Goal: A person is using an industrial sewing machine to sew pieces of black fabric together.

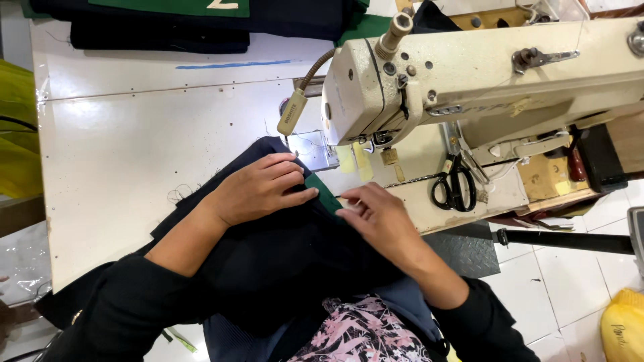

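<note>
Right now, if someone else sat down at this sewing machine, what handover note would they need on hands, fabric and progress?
Left hand: flat on the dark fabric, pressing it to the table, fingertips at the green strip.
Right hand: fingertips pinching the green strip's near end; whether they grip it firmly cannot be told.
Things: the fabric lies in front of the sewing machine, its edge close to the needle area; scissors lie on the machine bed to the right.
Done: the green strip is laid on the dark fabric's edge.
Left: the strip does not look to be under the presser foot yet; no stitching on it is visible.
</note>
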